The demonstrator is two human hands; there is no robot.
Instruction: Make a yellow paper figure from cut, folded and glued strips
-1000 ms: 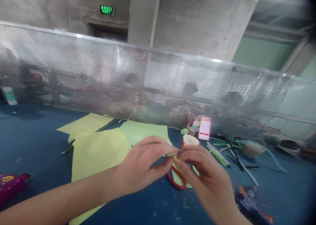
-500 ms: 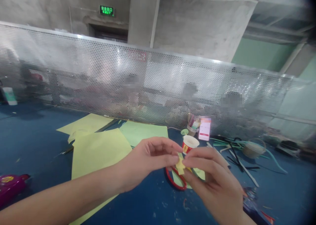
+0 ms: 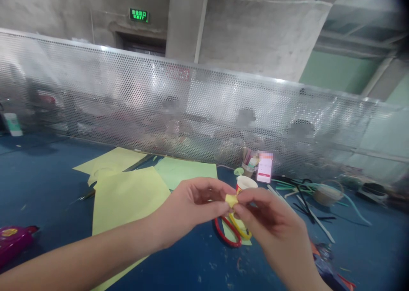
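A small yellow paper piece (image 3: 231,200) is pinched between both hands at the middle of the head view. My left hand (image 3: 198,203) grips its left side with thumb and fingertips. On the other side, my right hand (image 3: 271,218) holds it between thumb and forefinger. Scissors with one red and one yellow handle loop (image 3: 227,236) lie on the blue table just below the fingers, over a scrap of light green paper (image 3: 228,229). Right behind the fingertips stands a white and red paper cup (image 3: 247,183).
Large yellow-green sheets (image 3: 124,201) lie at the left, a green sheet (image 3: 188,171) behind. A magenta object (image 3: 15,242) is at the left edge. A phone (image 3: 264,167), a small basket (image 3: 327,193) and coloured strips (image 3: 308,208) stand or lie at the right, before a perforated metal partition (image 3: 204,108).
The yellow piece has turned and sits slightly higher and further left. My right hand's fingers have drawn up and curled, uncovering the yellow scissor loop.
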